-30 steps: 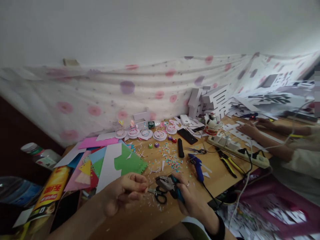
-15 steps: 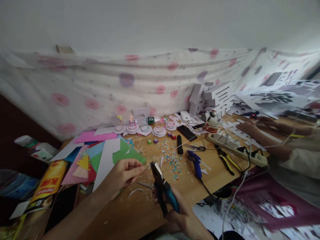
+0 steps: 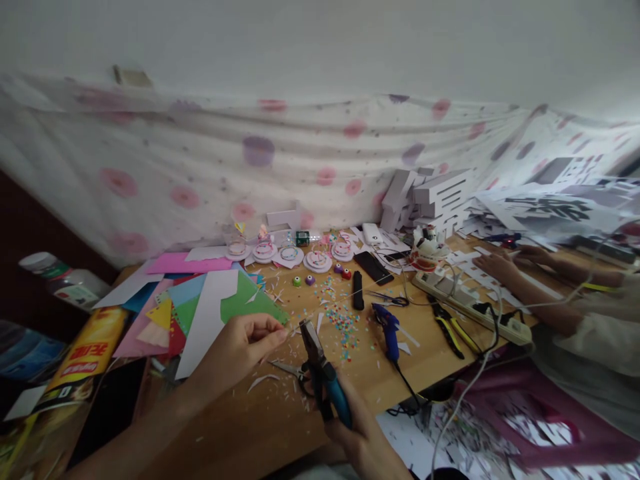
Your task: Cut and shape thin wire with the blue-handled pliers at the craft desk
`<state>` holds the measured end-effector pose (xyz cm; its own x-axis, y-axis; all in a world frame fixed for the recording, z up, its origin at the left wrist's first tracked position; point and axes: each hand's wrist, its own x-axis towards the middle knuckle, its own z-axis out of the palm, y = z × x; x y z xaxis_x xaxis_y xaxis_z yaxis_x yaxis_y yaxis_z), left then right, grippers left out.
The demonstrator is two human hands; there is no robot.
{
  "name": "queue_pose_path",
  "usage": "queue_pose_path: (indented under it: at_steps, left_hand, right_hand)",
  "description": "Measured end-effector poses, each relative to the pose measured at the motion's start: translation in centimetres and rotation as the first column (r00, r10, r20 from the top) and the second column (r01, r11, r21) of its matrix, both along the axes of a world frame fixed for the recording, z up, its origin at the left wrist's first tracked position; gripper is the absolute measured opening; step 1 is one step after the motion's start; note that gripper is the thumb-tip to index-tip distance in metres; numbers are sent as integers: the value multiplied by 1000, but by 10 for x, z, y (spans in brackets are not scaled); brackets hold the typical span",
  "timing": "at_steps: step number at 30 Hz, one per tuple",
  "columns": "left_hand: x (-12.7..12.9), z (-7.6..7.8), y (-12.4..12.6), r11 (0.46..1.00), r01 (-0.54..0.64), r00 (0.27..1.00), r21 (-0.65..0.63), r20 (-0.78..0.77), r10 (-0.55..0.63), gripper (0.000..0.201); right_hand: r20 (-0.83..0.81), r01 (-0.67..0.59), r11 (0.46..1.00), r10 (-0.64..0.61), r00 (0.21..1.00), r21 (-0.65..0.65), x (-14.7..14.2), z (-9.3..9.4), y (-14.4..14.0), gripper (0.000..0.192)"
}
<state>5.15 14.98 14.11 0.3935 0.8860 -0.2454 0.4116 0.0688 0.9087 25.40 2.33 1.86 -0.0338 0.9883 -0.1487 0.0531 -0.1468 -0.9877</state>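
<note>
Right hand (image 3: 360, 433) clamps blue-handled metal pliers (image 3: 320, 370), nose at 12 o'clock toward left hand (image 3: 240, 350) pinching thin wire for gripping.

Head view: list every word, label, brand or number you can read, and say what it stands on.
Yellow and red packet at the left table edge: large red characters and a red band of white print, too blurred to read.
White-capped jar: label illegible.
White sheets with big black cut-out characters: shapes unreadable.
Nothing else legible.

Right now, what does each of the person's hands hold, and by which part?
The right hand grips pliers by the blue handles, jaws pointing up. The left hand pinches something thin at its fingertips, too small to identify.
</note>
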Motion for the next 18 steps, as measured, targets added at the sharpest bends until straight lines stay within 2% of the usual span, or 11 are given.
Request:
queue_pose_path:
  at_steps: [6,8,9,11,13,16,18]
  left_hand:
    - [-3,-7,5,997,27,998,72,-51,-24,32]
    - [-7,-10,8,988,42,990,152,-141,-20,30]
    - [-11,-13,9,971,50,980,235,-197,-3,27]
    - [-20,-22,9,883,70,957,465,-282,72,19]
    - [-29,-32,6,742,96,941,663,-304,150,12]
    - [-37,-46,1,594,129,931,794,-303,203,16]
    - [-36,-48,-2,498,153,925,854,-301,233,18]
  right_hand:
    - [67,62,998,-63,996,20,-3,-9,3,67]
    - [87,67,997,-70,994,37,-5,-13,5,64]
    - [92,70,997,-73,993,41,-6,-16,5,62]
    - [88,84,996,-87,992,42,-10,-21,5,60]
    - [83,115,993,-117,990,28,-15,-26,4,59]
    - [106,145,989,-143,984,-17,-21,-29,2,63]
    - [141,152,988,-144,979,-42,-22,-29,1,66]
